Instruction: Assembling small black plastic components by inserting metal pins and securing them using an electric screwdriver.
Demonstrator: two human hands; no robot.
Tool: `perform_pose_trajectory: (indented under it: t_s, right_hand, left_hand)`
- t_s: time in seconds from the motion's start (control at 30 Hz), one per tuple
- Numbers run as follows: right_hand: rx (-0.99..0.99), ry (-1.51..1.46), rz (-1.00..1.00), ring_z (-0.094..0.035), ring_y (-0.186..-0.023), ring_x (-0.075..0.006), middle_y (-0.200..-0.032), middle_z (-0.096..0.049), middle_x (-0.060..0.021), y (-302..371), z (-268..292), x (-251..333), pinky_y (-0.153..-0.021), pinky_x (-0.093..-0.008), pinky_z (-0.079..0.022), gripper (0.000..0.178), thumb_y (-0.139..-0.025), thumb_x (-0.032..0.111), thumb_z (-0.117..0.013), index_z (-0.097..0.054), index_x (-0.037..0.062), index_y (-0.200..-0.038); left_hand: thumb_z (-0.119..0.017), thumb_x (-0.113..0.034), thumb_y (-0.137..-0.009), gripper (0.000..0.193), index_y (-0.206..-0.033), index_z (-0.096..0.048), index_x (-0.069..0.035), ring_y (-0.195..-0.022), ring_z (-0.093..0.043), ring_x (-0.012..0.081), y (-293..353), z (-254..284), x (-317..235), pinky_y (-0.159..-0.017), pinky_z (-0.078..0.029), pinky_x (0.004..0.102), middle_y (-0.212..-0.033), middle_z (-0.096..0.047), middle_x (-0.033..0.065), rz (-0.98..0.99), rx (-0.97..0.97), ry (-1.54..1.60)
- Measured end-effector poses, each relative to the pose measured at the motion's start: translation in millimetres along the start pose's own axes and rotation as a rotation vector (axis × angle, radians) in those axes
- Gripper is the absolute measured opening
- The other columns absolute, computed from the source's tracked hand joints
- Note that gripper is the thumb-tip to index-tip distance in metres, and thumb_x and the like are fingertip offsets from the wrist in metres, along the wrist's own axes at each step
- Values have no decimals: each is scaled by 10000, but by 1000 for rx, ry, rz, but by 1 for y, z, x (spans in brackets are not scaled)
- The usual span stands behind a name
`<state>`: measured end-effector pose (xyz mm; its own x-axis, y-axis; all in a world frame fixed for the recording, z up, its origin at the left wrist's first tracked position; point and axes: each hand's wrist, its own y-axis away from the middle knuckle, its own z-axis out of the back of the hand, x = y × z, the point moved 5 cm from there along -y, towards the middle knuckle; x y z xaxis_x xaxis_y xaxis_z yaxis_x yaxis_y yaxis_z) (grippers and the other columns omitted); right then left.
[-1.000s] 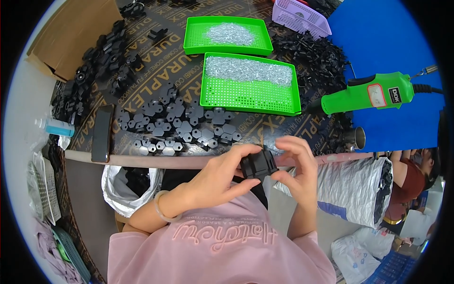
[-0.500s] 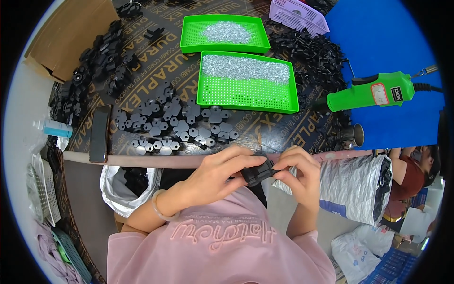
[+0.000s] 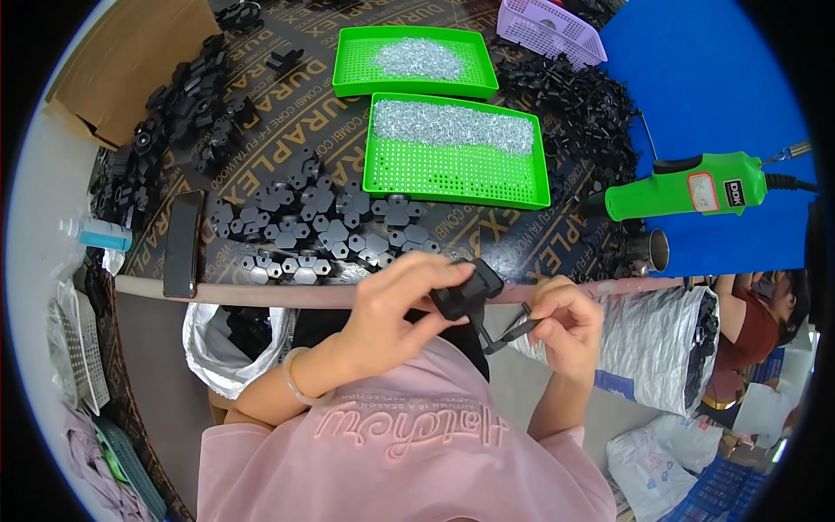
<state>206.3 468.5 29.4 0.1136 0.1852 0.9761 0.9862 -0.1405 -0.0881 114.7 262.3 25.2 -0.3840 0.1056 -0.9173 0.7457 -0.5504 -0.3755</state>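
Observation:
My left hand (image 3: 390, 306) pinches a blocky black plastic part (image 3: 474, 291) between thumb and fingers, just over the table's front edge. My right hand (image 3: 567, 324) is closed on a slim black plastic piece (image 3: 515, 332), held lower and to the right of the block. A narrow black strip runs down from the block toward that piece; whether the two are joined I cannot tell. Several flat black three-lobed plastic parts (image 3: 335, 237) lie on the table beyond my left hand.
Two green trays (image 3: 457, 192) holding small silver pieces stand mid-table. A green electric screwdriver (image 3: 670, 187) hangs at the right above a metal cup (image 3: 651, 250). A phone (image 3: 181, 248) lies at the left edge. Black parts are heaped on both sides; open sacks (image 3: 644, 348) stand below.
The black block has turned and risen slightly in my left hand. My right hand has moved right and down, drawing the slim piece away from the block. The screwdriver has shifted slightly.

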Motion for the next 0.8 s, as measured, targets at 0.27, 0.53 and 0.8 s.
perform_pose_trajectory:
  t_s: [0.27, 0.53, 0.8]
  right_hand:
    - [15, 57, 9, -625, -782, -129, -969, -633, -97, -3, -10, -5, -641, -229, -519, 144, -842, 1, -779, -696, -44, -951]
    - [14, 142, 23, -638, -827, -145, -958, -656, -103, -8, -15, -3, -682, -247, -532, 165, -839, 32, -798, -711, -46, -957]
    - [56, 234, 101, -661, -852, -163, -951, -664, -107, -8, -12, -2, -735, -260, -558, 169, -819, 19, -809, -726, -45, -952]
  left_hand:
    - [-725, 141, -765, 513, -1247, -662, -21, -922, -711, 221, 0, 2, 2, -724, -648, 299, -1140, -636, 162, 36, 67, 26]
    - [-709, 160, -731, 510, -1215, -672, 3, -893, -723, 207, -2, 2, -1, -669, -627, 275, -1156, -658, 181, -19, 67, -52]
    - [-699, 125, -728, 553, -1254, -658, -42, -898, -698, 257, -2, 1, -4, -737, -627, 325, -1132, -622, 156, 34, 166, -67]
